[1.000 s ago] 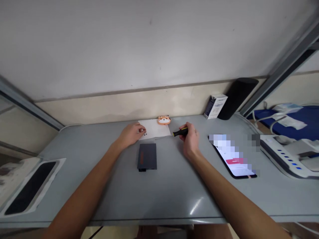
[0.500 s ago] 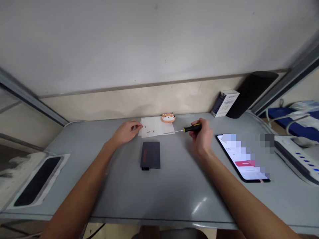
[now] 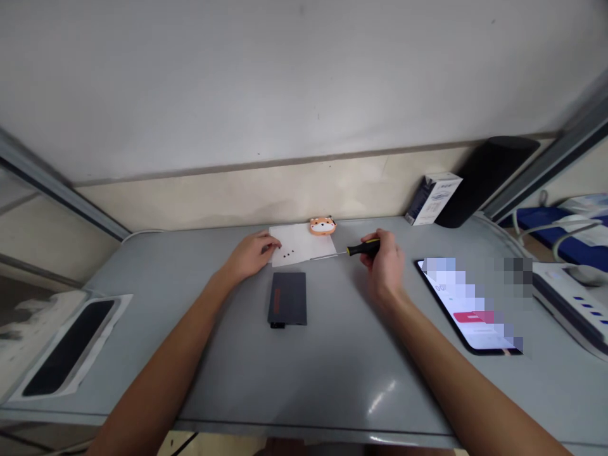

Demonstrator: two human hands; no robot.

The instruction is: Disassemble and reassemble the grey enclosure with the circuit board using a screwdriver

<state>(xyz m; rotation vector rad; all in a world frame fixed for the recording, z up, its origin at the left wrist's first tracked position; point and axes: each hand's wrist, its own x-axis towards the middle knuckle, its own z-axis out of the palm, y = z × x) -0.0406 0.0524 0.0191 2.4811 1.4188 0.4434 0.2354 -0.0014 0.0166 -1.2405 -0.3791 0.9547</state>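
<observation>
My right hand (image 3: 386,263) is closed round the black and yellow handle of a screwdriver (image 3: 363,247). Its thin shaft points left, with the tip by the front edge of a white sheet of paper (image 3: 304,239). On the paper's left part, my left hand (image 3: 251,256) has its fingertips pinched at a tiny dark speck, seemingly a screw. Just right of those fingers lie several small dark screws (image 3: 287,254). A flat dark grey rectangular case (image 3: 288,299) with reddish lettering rests on the table in front of the paper, a small black piece jutting from its near edge.
An orange animal-faced case (image 3: 323,226) sits on the paper's back right corner. To the right are a lit phone (image 3: 468,316), a white and blue carton (image 3: 434,198), a black cylinder (image 3: 489,180) and a power strip (image 3: 572,304). Another dark phone (image 3: 69,348) lies far left.
My left hand has moved slightly right across the paper, and its fingertips now reach the screw that lay apart from the others. The right hand keeps the screwdriver in nearly the same place.
</observation>
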